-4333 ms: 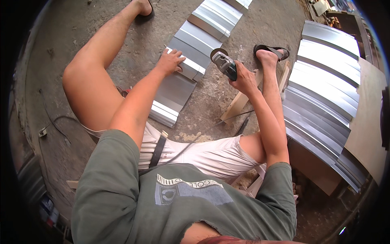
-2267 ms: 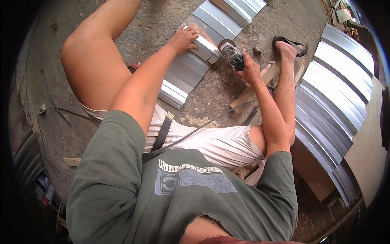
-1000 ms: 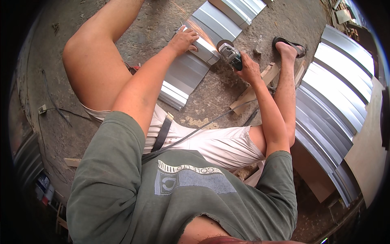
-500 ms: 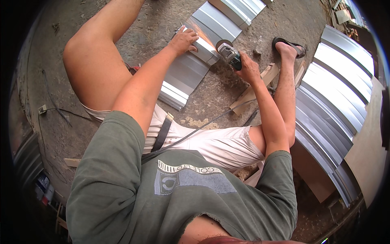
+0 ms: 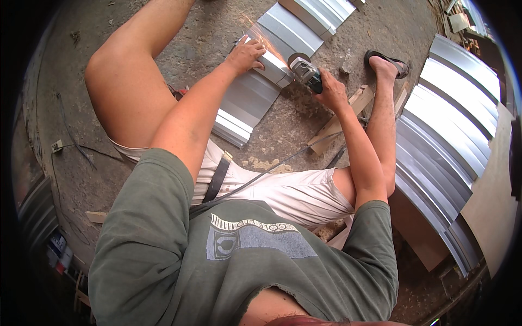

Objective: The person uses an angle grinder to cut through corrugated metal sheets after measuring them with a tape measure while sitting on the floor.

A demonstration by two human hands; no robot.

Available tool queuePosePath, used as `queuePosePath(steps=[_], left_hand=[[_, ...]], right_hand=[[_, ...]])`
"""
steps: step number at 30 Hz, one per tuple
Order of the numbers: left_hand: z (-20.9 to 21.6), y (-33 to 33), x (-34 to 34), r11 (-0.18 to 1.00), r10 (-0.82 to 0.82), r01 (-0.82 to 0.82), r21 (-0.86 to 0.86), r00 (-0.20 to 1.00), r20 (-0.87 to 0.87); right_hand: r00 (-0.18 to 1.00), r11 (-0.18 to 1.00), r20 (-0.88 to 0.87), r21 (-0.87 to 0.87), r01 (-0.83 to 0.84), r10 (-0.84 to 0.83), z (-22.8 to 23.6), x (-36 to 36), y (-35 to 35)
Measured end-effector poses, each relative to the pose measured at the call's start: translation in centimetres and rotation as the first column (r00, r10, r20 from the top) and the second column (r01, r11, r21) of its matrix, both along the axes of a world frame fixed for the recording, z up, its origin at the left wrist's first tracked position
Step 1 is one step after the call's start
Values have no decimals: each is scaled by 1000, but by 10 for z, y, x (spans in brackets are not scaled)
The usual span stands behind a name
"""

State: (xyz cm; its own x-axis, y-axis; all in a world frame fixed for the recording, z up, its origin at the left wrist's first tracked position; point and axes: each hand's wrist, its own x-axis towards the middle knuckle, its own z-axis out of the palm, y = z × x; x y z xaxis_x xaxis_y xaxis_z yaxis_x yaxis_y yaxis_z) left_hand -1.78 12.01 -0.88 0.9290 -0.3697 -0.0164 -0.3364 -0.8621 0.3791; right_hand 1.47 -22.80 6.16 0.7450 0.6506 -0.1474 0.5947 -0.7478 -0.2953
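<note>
A silver ribbed metal roofing sheet [image 5: 244, 100] lies aslant on the ground in front of me. My left hand [image 5: 247, 55] grips its raised rib from above, fingers bent over the far side. In my right hand [image 5: 333, 92] is an angle grinder [image 5: 306, 73], held by its body. The grinder's disc [image 5: 298, 57] meets the right end of the rib, and orange sparks [image 5: 272, 50] fly off toward the far left, past my left fingers. The exact contact point is partly hidden by the tool's head.
Wooden pieces [image 5: 340, 122] lie near my right forearm. A dark cord [image 5: 280, 163] crosses my lap. More ribbed sheets [image 5: 418, 119] are stacked at the right beside a pale board [image 5: 492, 190]. An outlet box [image 5: 57, 145] with wires sits at the left.
The grinder has shifted very slightly to the left along the rib's end. Sparks now spread farther up and left past my left hand, which stays in place.
</note>
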Motion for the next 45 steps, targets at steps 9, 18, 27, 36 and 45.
queuePosePath(steps=[9, 18, 27, 36, 45], left_hand=[[-2, 0, 0, 1000, 0, 0, -2, 1000, -10], [1, 0, 2, 1000, -7, 8, 25, 999, -34], [-2, 2, 1, 1000, 0, 0, -19, 999, -32], [3, 1, 0, 1000, 9, -9, -10, 1000, -20], [4, 0, 2, 1000, 5, -4, 19, 999, -52]], right_hand=[[1000, 1000, 2, 10, 1, -1, -6, 1, -1], [1000, 1000, 7, 18, 0, 0, -10, 1, -1], [1000, 999, 15, 35, 6, -7, -4, -1, 3], [1000, 999, 16, 40, 14, -15, -7, -3, -3], [998, 999, -34, 5, 43, -43, -8, -4, -12]])
